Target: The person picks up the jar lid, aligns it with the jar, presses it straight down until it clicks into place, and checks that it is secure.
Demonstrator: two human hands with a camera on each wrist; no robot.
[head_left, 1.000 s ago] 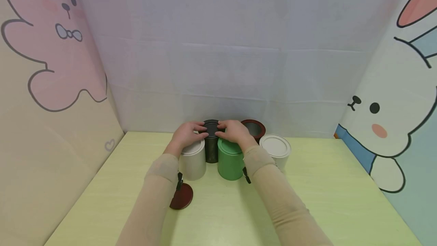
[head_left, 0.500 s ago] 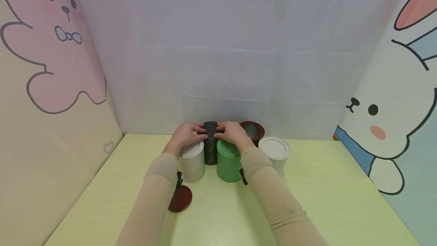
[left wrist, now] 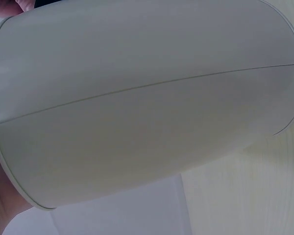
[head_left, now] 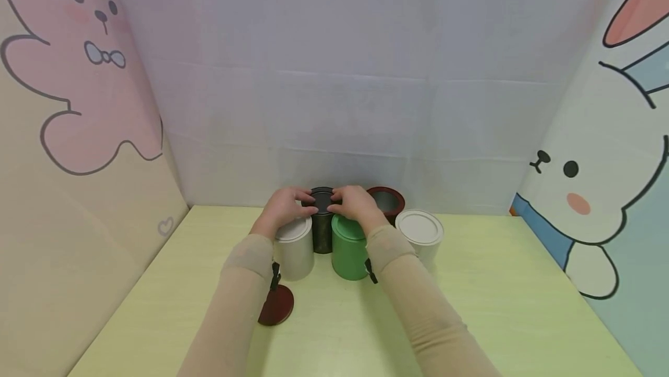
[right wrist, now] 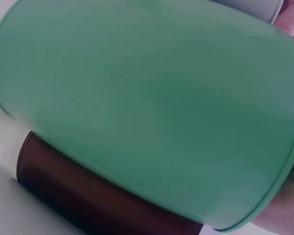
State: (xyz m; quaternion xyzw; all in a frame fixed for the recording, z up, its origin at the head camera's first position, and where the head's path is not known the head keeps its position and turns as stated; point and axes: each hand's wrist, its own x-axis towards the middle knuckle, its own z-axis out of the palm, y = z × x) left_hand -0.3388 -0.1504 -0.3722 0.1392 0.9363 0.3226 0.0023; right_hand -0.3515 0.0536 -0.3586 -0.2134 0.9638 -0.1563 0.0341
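Observation:
A black can (head_left: 322,234) with a black lid (head_left: 323,203) stands at the back, near the wall. My left hand (head_left: 284,208) grips the lid's left edge, thumb in front and fingers farther back. From the right, my right hand (head_left: 357,207) grips the same lid with bent fingers. Below my left wrist stands a white can (head_left: 295,255) with its lid on; its side fills the left wrist view. A green lidded can (head_left: 349,255) sits under my right hand and fills most of the right wrist view.
Behind my right hand is an uncovered dark red can (head_left: 387,200). Another white can (head_left: 420,229), lidded, stands to the right. A round dark red lid (head_left: 278,305) lies on the table (head_left: 481,307), partly hidden by my left sleeve. A white wall (head_left: 345,104) rises behind.
The head view has shifted slightly. Both hands keep their places at the black lid, and the cans stand as before.

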